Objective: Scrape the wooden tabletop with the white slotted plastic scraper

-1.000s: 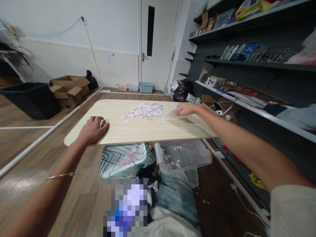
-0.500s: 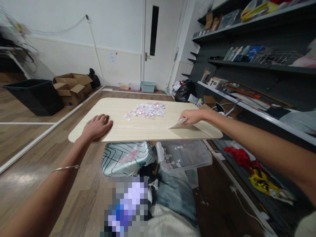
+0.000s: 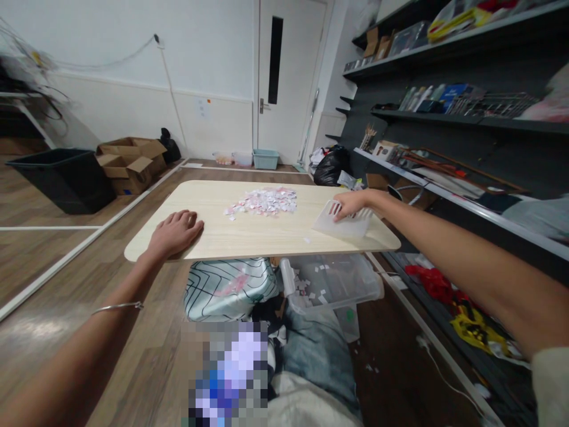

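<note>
My left hand (image 3: pixel 176 232) lies flat on the left part of a pale wooden tabletop (image 3: pixel 213 237), fingers stretched out and holding nothing. In my right hand (image 3: pixel 351 204) is a white translucent plastic scraper (image 3: pixel 342 227) with slots along its top; my fingers wrap through and over it. Its lower edge rests on or just above the board, at the right. A heap of small white and pinkish paper pieces (image 3: pixel 267 201) is spread near the far middle of the tabletop. One single white paper piece (image 3: pixel 307 240) lies by the scraper, near the front edge.
Below the front edge stand a clear plastic bin (image 3: pixel 351 284) with scattered paper pieces and a patterned fabric-covered stool (image 3: pixel 231 290). A black bin (image 3: pixel 62 181) and cardboard box (image 3: pixel 131 163) are at left. Loaded shelves (image 3: pixel 444 118) line the right side.
My right hand has moved slightly right and turned the scraper, so its broad face now shows. A single paper piece now shows by the front edge. My left hand stays in place.
</note>
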A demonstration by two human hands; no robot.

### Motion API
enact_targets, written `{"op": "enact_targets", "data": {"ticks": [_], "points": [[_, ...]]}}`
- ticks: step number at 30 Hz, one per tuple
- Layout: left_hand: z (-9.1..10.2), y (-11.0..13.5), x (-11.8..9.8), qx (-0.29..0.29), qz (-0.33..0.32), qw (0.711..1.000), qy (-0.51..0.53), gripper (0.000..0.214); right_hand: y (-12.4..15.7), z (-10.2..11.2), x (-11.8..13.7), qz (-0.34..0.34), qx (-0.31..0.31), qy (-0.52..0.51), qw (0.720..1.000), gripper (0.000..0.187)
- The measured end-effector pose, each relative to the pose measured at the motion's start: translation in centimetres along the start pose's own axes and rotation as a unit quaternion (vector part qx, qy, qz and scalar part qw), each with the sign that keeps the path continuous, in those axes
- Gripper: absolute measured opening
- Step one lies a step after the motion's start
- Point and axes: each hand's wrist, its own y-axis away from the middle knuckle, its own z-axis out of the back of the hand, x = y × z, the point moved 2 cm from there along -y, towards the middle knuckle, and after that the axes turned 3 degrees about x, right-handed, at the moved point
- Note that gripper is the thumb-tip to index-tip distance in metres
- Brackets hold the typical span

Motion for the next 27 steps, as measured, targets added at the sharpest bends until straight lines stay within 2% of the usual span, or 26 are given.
{"op": "enact_targets", "data": {"ticks": [6,10,16,21,24,27], "points": [[0.1,0.0,0.0,0.003,0.009,1.0,0.007,0.079,-4.8,1.4,3.2,-0.033,0.042,0.015,0.998,0.067],[0.2,0.1,-0.1,-0.004,0.013,1.0,0.013,0.075,-6.3,1.3,5.0,-0.015,0.085,-0.015,0.996,0.073],[0.3,0.2,-0.3,0.0,0.02,1.0,0.006,0.075,-6.2,0.7,6.1,0.005,0.124,-0.037,0.992,0.075],[0.3,0.2,-0.3,0.004,0.022,1.0,0.004,0.077,-5.7,0.3,6.5,-0.011,0.139,-0.056,0.989,0.079],[0.4,0.2,-0.3,0.006,0.023,1.0,0.007,0.076,-5.2,0.0,6.8,-0.01,0.14,-0.053,0.989,0.075],[0.3,0.2,-0.2,0.005,0.014,1.0,0.012,0.076,-4.3,-0.4,7.1,0.02,0.132,-0.025,0.991,0.063]]}}
